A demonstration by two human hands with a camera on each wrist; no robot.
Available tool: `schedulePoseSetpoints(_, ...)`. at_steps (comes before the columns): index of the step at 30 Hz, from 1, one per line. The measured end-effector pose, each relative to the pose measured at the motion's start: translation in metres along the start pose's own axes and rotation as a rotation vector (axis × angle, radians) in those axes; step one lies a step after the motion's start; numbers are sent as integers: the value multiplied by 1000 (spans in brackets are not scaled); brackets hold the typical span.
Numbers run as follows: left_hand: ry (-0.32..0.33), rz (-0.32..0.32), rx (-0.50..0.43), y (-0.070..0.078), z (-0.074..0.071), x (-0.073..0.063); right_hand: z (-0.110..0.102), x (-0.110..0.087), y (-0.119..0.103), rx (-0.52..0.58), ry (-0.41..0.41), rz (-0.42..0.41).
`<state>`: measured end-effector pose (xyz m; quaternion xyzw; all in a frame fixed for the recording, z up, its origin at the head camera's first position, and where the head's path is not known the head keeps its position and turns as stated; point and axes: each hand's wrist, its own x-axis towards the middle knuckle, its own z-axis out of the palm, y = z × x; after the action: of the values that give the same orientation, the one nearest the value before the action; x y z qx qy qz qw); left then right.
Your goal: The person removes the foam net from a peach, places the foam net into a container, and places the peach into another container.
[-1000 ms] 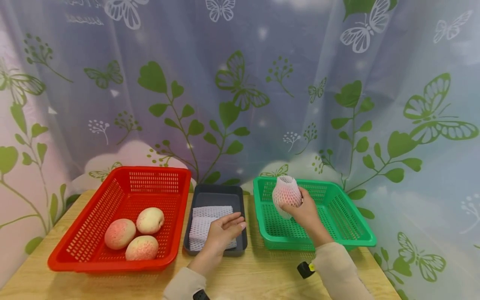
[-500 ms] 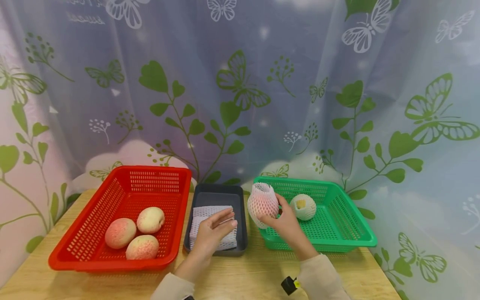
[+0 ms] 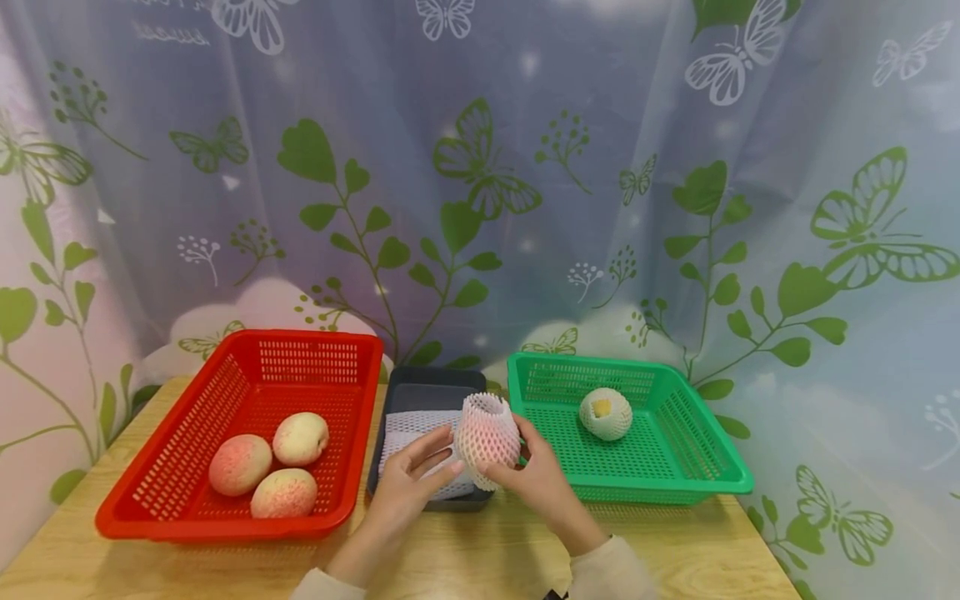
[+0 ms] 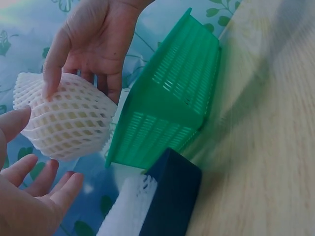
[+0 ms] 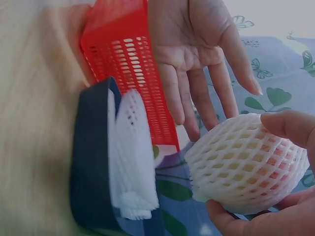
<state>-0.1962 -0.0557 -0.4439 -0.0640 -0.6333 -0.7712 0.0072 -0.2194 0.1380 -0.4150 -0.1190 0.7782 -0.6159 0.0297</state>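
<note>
A peach in a white foam net (image 3: 486,437) is held by my right hand (image 3: 543,483), thumb on the near side and fingers behind, above the front of the dark tray (image 3: 435,377). The net's gathered open end points up in the head view. My left hand (image 3: 405,483) is just left of the netted peach, its fingers loosely spread and holding nothing. In the left wrist view the left thumb (image 4: 15,123) lies close to the net; contact is unclear. Flat white foam nets (image 3: 420,425) lie in the tray, partly hidden by the left hand.
The red basket (image 3: 120,527) on the left holds three bare peaches (image 3: 240,464). In the green basket (image 3: 705,479) on the right sits another netted peach (image 3: 606,414). All stand on a wooden table (image 3: 465,567) before a patterned curtain (image 3: 600,250).
My right hand has carried the netted peach left, from over the green basket to the tray, uncovering the other netted peach. The left hand has shifted slightly left and down.
</note>
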Motion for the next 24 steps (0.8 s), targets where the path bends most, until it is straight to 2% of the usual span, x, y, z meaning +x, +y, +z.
schedulePoseSetpoints(8,7,-38,-8,-10,-10,-9,15,-9,14,53,-113,-9)
schedulePoseSetpoints(13,-20,-68,25,-15,-15,-17,18,-13,23,35,-167,16)
schedulePoseSetpoints(18,-53,-128,85,-23,-21,-25,20,-18,28,-4,-217,22)
schedulePoseSetpoints(24,-85,-141,126,-37,-26,-36,22,-22,37,-54,-247,3)
